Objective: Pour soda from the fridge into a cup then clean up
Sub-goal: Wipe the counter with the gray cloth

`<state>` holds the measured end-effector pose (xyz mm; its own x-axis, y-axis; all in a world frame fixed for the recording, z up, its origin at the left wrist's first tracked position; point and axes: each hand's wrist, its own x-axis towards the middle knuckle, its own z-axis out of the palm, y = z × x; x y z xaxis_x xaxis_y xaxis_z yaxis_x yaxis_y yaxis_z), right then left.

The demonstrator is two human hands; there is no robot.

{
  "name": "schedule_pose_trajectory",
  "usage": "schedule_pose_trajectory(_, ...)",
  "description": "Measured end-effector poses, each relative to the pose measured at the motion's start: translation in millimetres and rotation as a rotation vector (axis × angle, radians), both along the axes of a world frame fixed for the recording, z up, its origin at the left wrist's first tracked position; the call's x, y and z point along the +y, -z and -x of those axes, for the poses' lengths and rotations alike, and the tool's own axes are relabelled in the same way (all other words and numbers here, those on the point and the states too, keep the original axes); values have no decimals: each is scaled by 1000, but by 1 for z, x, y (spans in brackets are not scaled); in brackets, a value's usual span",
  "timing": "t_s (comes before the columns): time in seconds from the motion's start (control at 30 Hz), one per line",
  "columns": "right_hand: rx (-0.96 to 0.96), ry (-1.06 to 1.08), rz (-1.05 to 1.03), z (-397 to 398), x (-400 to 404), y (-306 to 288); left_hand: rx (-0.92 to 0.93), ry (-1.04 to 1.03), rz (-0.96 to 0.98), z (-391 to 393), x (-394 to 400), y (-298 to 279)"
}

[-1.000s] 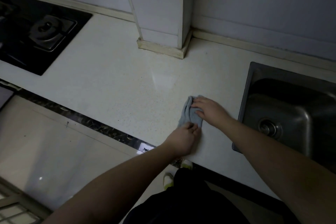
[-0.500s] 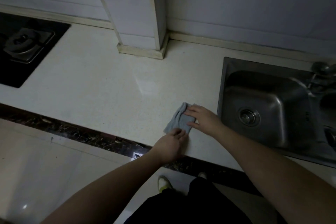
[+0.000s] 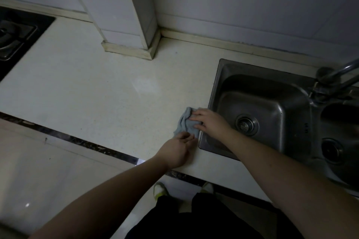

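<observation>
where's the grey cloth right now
In the head view the grey cloth lies on the counter against the sink's left rim, under the right hand, with the left hand touching its near edge.

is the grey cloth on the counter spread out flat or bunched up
Bunched up. The grey cloth shows creases and folds, gathered between the right hand and the left hand beside the sink.

Both forearms are bare, with no sleeves, watch or rings in sight on the left hand (image 3: pixel 175 150) or the right hand (image 3: pixel 210 121). Dark trousers (image 3: pixel 194 219) cover the legs. The shoes (image 3: pixel 160 190) are pale with yellow-green toes.
</observation>
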<state>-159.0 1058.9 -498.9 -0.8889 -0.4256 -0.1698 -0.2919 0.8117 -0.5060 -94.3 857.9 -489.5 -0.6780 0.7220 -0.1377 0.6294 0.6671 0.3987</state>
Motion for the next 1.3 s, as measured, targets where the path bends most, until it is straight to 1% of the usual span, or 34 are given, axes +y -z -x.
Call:
schedule_pose_trajectory(0.2,-9,-40,-2,6,19,-5,33,-30,-26,-1,28,-3)
schedule_pose_trajectory(0.57,-5,-31,14,-4,30,-13,105,-108,4,-10,45,3)
schedule_pose_trajectory(0.67,-6,-50,9,-9,35,-16,105,-78,24,-15,44,6)
schedule_pose_trajectory(0.8,-12,-84,-69,-14,33,-21,96,-31,36,-20,41,6)
schedule_pose_trajectory(0.93,-10,-83,-157,-20,26,-21,149,-28,77,-23,36,5)
schedule_pose_trajectory(1.07,34,-52,-189,-26,16,-20,257,-13,46,-21,28,1)
schedule_pose_trajectory(1.17,54,-30,-201,-32,2,-21,310,-61,5,-11,4,-2)
schedule_pose_trajectory(1.3,69,-90,-179,-42,-31,-23,370,-84,-11,4,-44,-2)
